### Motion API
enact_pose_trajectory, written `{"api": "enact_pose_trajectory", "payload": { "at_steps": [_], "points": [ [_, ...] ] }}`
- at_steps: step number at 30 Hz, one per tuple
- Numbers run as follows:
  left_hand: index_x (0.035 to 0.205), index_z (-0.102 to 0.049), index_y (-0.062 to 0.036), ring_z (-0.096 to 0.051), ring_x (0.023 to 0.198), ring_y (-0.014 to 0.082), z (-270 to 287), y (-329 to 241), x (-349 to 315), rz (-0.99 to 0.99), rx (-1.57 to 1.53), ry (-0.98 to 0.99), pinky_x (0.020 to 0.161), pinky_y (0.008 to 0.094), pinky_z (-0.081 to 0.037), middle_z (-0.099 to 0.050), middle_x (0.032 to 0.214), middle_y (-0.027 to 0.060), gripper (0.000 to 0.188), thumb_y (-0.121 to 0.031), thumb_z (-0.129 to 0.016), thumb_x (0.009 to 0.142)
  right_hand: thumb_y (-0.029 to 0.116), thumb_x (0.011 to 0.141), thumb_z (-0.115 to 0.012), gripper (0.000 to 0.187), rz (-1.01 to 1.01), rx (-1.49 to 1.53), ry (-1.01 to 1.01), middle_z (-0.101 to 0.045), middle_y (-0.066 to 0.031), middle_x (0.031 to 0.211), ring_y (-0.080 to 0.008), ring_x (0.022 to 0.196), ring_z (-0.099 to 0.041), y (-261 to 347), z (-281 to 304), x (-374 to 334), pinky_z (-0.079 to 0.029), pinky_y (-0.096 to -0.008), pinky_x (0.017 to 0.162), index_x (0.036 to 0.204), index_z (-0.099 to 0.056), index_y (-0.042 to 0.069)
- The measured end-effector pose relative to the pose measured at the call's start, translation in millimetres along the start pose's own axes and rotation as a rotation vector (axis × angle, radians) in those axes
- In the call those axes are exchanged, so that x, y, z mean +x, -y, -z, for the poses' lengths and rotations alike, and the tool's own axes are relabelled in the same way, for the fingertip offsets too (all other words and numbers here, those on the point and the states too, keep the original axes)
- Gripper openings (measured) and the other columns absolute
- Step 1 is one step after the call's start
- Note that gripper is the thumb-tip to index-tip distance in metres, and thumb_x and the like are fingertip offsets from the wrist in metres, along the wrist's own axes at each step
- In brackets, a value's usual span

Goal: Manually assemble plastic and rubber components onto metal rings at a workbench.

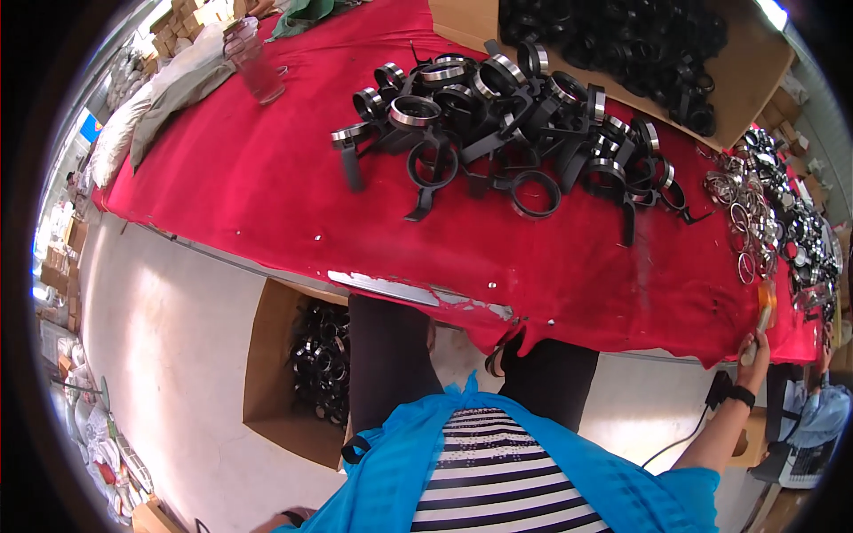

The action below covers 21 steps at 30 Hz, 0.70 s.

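At the table's right end my right hand (753,353) is closed around the pale handle of a mallet with an amber head (766,305). A black band circles that wrist. Beside the mallet lie loose metal rings (745,226). Only a small part of my left hand (271,526) shows at the lower edge, near a dark wristband; its fingers are hidden. Across the middle of the red-covered table (267,195) spreads a pile of black ring-shaped parts with arms (462,115), several with silver bands around them.
An open carton (755,80) of black parts stands at the far right. Another carton (267,373) with black parts sits on the floor by my left leg. A clear jar (256,71) and pale sacks (164,93) rest at left. Another person (822,413) is at right.
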<state>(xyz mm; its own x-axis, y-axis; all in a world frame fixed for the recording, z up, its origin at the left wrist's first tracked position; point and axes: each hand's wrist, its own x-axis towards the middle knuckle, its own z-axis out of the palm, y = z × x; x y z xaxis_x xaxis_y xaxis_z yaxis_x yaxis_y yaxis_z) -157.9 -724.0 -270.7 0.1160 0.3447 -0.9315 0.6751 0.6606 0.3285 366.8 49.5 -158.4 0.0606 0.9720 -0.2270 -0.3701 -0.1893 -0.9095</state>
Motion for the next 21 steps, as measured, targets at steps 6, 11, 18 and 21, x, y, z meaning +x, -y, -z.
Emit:
{"api": "enact_pose_trajectory", "payload": {
  "at_steps": [6,11,18,21],
  "points": [
    [0.087,-0.065,-0.0077,-0.061,0.071,0.0159,83.2,-2.0,-20.0,-0.385,0.084,-0.321,0.062,0.0297,-0.049,-0.066,0.077,0.0053,0.017,-0.022,-0.055,0.087,0.016,0.089,-0.055,0.023,0.21,-0.061,0.138,-0.056,-0.0028,0.083,-0.0054,0.064,-0.052,-18.8,-77.0,-175.5,-0.042,-0.0179,0.049,0.108,-0.051,0.004],
    [0.087,-0.057,-0.0031,-0.059,0.067,0.032,264.6,-160.7,-56.0,-0.734,-0.242,-1.25,0.059,0.0339,-0.048,-0.06,0.077,0.0138,0.01,-0.013,-0.059,0.084,0.016,0.084,-0.057,0.035,0.144,-0.429,0.277,-0.053,-0.0028,0.078,-0.0081,0.06,-0.05,-63.6,-193.0,-288.0,-0.043,-0.0215,0.049,0.117,-0.048,0.006],
    [0.097,-0.06,-0.0019,-0.06,0.08,0.0324,379.8,-219.5,-1.1,-0.374,0.397,-1.722,0.071,0.0416,-0.048,-0.06,0.091,0.0144,0.027,-0.016,-0.066,0.075,0.012,0.086,-0.058,0.046,-0.291,-0.502,0.759,-0.056,-0.0039,0.078,-0.0097,0.059,-0.054,-127.1,-269.3,-332.9,-0.045,-0.0218,0.049,0.128,-0.044,0.001],
    [0.097,-0.061,-0.0012,-0.06,0.078,0.0339,386.4,-214.5,-2.4,-0.372,0.389,-1.567,0.069,0.0416,-0.049,-0.062,0.089,0.0155,0.026,-0.015,-0.063,0.076,0.014,0.087,-0.059,0.048,-0.363,-0.508,0.887,-0.057,-0.0041,0.078,-0.0106,0.061,-0.056,-142.6,-274.7,-332.3,-0.046,-0.0229,0.051,0.129,-0.042,0.0]
  ]
}}
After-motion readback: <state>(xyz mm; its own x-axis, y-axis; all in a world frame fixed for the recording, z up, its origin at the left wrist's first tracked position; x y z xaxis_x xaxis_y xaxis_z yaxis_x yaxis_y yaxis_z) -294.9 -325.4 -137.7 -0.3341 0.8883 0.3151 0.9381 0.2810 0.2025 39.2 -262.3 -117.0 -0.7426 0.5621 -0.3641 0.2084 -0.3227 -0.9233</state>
